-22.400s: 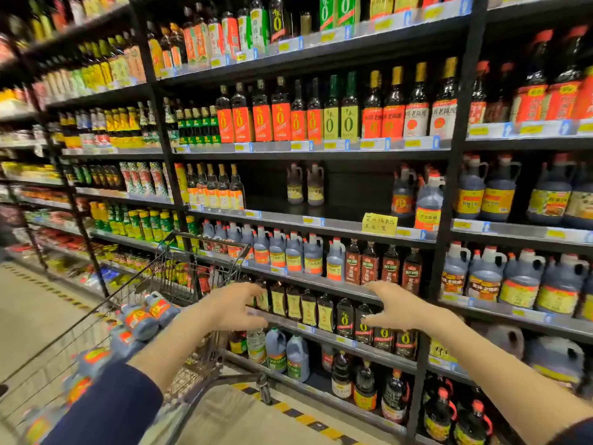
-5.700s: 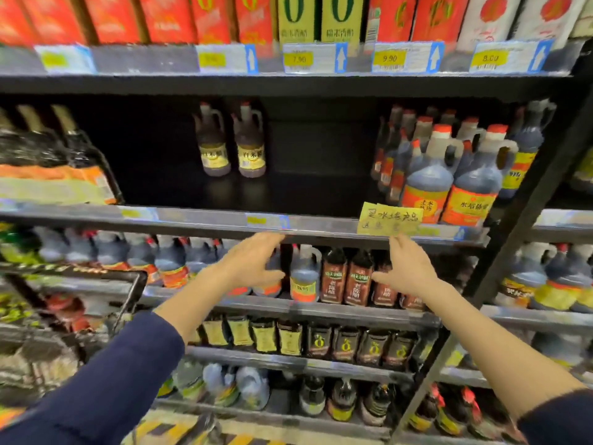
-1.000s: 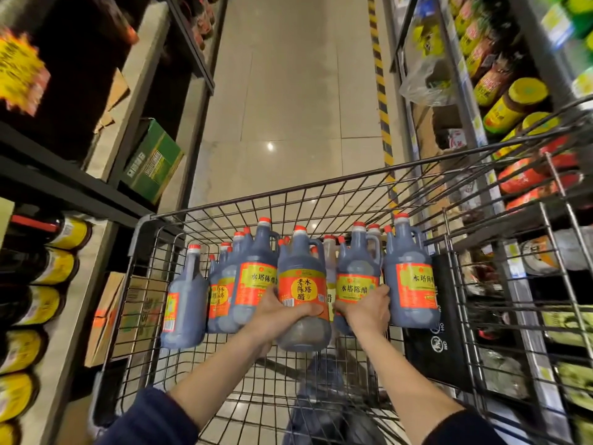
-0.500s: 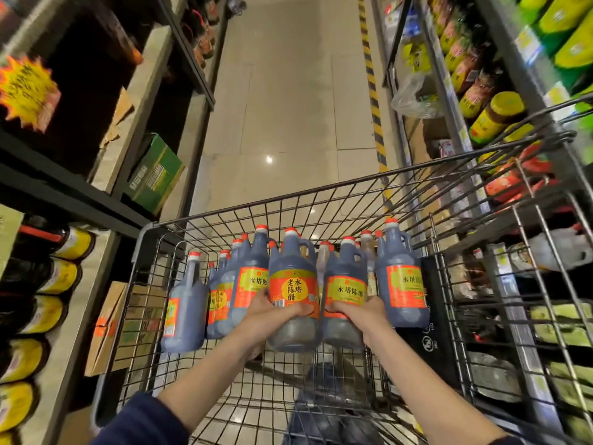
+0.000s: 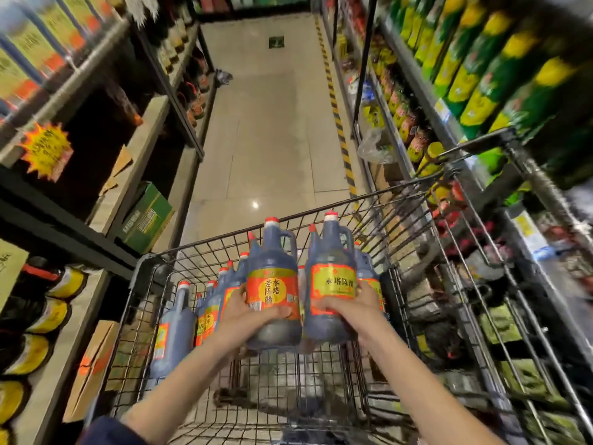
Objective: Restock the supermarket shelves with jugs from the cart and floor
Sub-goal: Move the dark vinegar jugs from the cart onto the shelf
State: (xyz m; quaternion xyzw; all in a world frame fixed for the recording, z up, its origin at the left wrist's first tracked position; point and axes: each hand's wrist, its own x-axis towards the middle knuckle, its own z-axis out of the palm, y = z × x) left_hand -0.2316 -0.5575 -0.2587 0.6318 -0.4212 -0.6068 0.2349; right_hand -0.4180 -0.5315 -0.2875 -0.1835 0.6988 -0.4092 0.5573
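I look down into a wire shopping cart (image 5: 154, 271) that holds several dark vinegar jugs (image 5: 171, 332) with red caps and orange-yellow labels. My left hand (image 5: 247, 316) grips the body of one jug (image 5: 272, 277), lifted above the others. My right hand (image 5: 356, 308) grips a second jug (image 5: 332, 274) beside it, at about the same height. Both jugs stand upright, side by side, over the cart's middle.
Shelves line both sides of the aisle: dark bottles (image 5: 48, 316) and cardboard boxes (image 5: 146, 216) at the left, green and yellow bottles (image 5: 481, 81) at the right. The tiled aisle floor (image 5: 272, 130) runs ahead, with a yellow-black stripe along the right.
Both hands have raised their jugs up out of the row in the cart. The camera has tilted up, showing more of the aisle.
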